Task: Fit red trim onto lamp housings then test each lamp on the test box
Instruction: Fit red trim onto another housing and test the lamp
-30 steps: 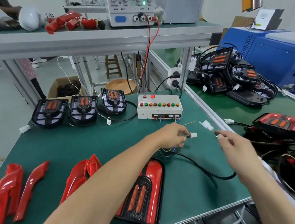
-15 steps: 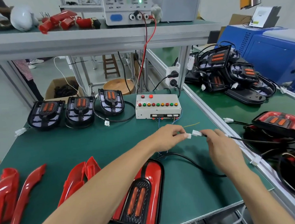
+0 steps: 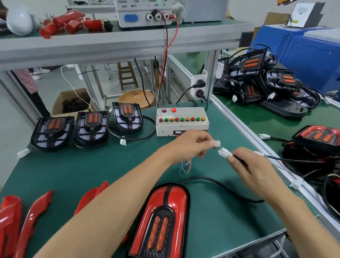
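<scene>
Fingertips of the left hand (image 3: 187, 145) pinch a white connector (image 3: 217, 144) trailing thin coloured wires (image 3: 185, 166), while the right hand (image 3: 250, 170) pinches a second white plug (image 3: 224, 152) on a black cable (image 3: 216, 183), the two plugs just apart at frame centre. Behind them sits the test box (image 3: 181, 121). A red-trimmed lamp (image 3: 161, 222) lies lower centre on the green worktop (image 3: 79, 171), bare lamp housings (image 3: 91, 126) upper left, loose red trim pieces (image 3: 31, 222) lower left.
</scene>
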Available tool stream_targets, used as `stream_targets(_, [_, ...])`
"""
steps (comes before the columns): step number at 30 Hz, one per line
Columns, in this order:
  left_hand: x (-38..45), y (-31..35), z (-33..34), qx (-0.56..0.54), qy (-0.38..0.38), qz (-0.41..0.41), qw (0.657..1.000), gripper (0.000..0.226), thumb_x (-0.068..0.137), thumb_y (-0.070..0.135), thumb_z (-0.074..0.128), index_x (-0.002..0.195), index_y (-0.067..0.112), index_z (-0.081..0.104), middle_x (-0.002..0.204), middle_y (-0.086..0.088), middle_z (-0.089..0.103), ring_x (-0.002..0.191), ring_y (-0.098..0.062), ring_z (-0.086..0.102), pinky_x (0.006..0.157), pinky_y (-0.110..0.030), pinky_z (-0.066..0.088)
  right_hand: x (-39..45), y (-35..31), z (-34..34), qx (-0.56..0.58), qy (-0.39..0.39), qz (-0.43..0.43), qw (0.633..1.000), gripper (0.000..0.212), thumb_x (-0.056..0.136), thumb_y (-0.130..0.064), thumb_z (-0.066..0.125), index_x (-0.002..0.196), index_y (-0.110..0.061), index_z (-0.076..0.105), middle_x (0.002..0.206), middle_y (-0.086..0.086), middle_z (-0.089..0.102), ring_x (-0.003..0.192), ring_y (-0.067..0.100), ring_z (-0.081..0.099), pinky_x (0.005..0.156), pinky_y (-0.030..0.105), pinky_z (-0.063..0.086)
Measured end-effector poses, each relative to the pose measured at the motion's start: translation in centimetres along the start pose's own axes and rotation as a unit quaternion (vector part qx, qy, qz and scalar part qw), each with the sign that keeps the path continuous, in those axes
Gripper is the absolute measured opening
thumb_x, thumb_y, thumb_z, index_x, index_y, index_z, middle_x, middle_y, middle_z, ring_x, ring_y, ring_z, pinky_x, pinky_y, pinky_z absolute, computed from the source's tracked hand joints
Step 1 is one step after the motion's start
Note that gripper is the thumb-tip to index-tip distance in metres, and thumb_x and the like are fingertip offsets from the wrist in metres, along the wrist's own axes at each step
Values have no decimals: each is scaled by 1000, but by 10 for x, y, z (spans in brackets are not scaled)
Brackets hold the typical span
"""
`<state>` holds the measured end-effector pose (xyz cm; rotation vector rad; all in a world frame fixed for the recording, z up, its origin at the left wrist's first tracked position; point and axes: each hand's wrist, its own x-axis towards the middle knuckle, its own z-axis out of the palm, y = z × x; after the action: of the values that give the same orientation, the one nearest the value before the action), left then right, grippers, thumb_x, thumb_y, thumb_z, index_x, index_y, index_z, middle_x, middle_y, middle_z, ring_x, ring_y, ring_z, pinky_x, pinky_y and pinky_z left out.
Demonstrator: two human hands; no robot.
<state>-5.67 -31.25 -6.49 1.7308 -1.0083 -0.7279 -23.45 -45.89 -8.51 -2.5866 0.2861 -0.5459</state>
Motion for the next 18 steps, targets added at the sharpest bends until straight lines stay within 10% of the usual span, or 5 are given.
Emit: stream_targets(18, [-18, -6, 1, 59, -31, 20, 998, 15, 103, 20, 59, 99, 14, 73, 74, 10, 67, 67, -2, 62, 72, -17, 51, 6, 0, -12, 89, -71, 60, 992, 27, 98, -40, 60, 80, -21, 67, 50, -13, 43, 47, 7, 37, 51, 19, 35])
